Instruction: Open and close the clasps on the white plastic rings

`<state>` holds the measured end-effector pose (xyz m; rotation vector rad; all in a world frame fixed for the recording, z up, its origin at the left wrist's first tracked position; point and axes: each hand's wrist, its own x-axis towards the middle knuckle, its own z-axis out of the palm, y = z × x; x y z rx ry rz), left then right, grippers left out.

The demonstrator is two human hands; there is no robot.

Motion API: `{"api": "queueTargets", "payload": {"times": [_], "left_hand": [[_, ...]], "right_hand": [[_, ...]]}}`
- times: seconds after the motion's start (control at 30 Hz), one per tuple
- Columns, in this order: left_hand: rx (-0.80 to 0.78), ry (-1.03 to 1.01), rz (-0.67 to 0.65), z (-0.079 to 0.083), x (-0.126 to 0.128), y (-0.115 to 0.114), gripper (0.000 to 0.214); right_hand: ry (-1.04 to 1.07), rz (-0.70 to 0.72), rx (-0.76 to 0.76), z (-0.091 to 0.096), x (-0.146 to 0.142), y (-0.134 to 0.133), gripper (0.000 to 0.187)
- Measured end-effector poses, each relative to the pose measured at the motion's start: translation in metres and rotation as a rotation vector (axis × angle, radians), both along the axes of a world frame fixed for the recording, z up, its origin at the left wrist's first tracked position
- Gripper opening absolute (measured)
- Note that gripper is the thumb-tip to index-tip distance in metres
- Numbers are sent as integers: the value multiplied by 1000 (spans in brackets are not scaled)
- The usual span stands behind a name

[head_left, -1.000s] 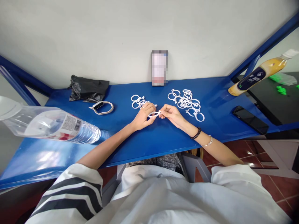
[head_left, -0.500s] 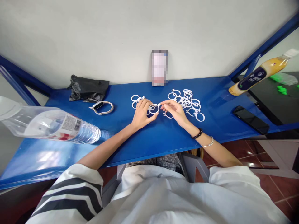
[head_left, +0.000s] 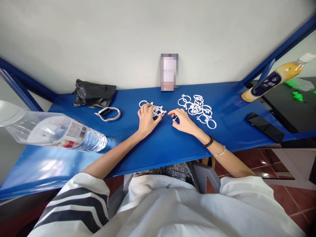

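Both our hands are low and close together.
Our left hand (head_left: 147,119) is palm down with the fingers spread forward. Our right hand (head_left: 184,120) is palm down too, with the fingers half curled. Both forearms angle inward.

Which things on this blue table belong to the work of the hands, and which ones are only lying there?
In use: left hand on the small ring pile; right hand touching a loose ring; large ring pile beside it.
Lying about: water bottle, watch, black bag, propped phone, dark phone, juice bottle.
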<state>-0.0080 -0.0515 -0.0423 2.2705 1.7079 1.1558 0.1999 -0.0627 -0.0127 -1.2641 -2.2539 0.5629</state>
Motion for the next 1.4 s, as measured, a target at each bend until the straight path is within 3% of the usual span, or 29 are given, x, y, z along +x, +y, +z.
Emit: {"api": "queueTargets", "payload": {"times": [0.2, 0.43, 0.57, 0.83, 1.17, 1.4], "left_hand": [[14, -4, 2, 0, 0, 0, 42], [61, 25, -210, 12, 1, -6, 39], [85, 67, -329, 14, 1, -6, 39], [81, 94, -471, 15, 0, -6, 43], [73, 98, -494, 14, 1, -5, 37], [104, -34, -476, 14, 1, -4, 31]], "right_hand": [[55, 5, 8, 0, 0, 1, 35], [328, 37, 30, 7, -6, -2, 23], [520, 35, -60, 7, -7, -2, 14], [748, 6, -252, 5, -8, -1, 17], [798, 21, -241, -2, -11, -2, 17], [794, -24, -280, 1, -10, -1, 22]]}}
